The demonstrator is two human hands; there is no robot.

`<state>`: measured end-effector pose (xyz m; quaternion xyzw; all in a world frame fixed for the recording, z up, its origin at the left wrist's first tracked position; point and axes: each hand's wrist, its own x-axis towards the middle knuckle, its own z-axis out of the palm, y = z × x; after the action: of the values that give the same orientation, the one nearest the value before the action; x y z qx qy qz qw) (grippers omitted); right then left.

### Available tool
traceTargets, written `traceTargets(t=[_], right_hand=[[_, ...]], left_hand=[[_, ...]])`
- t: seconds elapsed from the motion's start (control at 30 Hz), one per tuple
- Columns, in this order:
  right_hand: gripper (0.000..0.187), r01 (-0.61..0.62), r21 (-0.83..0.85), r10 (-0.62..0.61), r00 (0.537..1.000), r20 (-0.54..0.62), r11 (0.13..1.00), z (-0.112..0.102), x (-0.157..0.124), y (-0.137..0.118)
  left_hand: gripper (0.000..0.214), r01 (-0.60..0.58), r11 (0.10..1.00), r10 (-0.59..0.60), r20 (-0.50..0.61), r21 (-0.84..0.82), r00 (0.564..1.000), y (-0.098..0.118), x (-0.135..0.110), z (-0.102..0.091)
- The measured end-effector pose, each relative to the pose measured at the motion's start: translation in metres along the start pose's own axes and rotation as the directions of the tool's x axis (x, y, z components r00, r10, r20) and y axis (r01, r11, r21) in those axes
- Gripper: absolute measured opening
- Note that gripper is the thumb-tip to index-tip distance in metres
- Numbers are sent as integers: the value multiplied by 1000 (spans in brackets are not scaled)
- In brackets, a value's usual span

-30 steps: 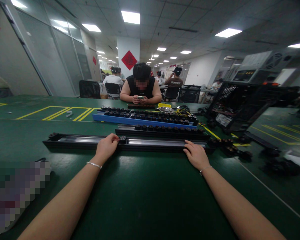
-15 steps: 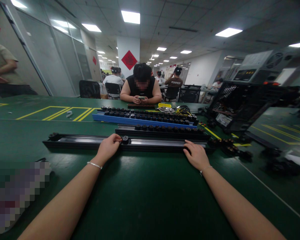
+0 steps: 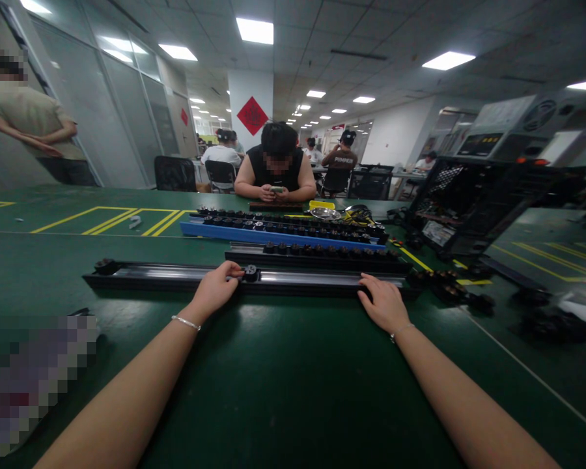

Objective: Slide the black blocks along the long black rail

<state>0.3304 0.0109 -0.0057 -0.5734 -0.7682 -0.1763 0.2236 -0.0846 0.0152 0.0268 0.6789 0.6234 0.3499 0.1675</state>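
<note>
A long black rail (image 3: 303,279) with a shiny metal channel lies crosswise on the green table. In its channel sits a small round black module (image 3: 251,273). My left hand (image 3: 218,285) has its fingers closed together at the module's left side, touching it. My right hand (image 3: 381,303) grips the rail near its right end, fingers over the top and thumb at the front face. Another small black piece (image 3: 105,265) sits at the rail's left end.
Behind lie a shorter black rail (image 3: 317,258) and a blue rail (image 3: 273,236), both bearing several black modules. Loose black modules (image 3: 449,286) lie at the right, near an open computer case (image 3: 444,208). Across the table a person (image 3: 274,166) holds a phone.
The round module has slid slightly right along the channel, my left hand moving with it. My right hand stays in place. At far left a standing person has moved further into view.
</note>
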Motion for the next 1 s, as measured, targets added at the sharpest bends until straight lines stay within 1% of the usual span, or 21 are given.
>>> traceTargets(t=[0.17, 0.4, 0.63, 1.0], right_hand=[[30, -8, -9, 8, 1000, 19, 1000, 0, 0, 0], [30, -18, 1, 18, 1000, 22, 1000, -1, 1, -1], [30, -24, 9, 24, 999, 23, 1000, -1, 1, -2], [30, -20, -2, 20, 1000, 23, 1000, 0, 0, -2]], left_hand=[[29, -39, 999, 38, 36, 30, 999, 0, 1, 1], [32, -95, 994, 89, 90, 60, 992, 7, -1, 2], [33, -122, 989, 112, 113, 88, 987, 13, -3, 2], [38, -208, 974, 190, 165, 95, 968, 16, -4, 7]])
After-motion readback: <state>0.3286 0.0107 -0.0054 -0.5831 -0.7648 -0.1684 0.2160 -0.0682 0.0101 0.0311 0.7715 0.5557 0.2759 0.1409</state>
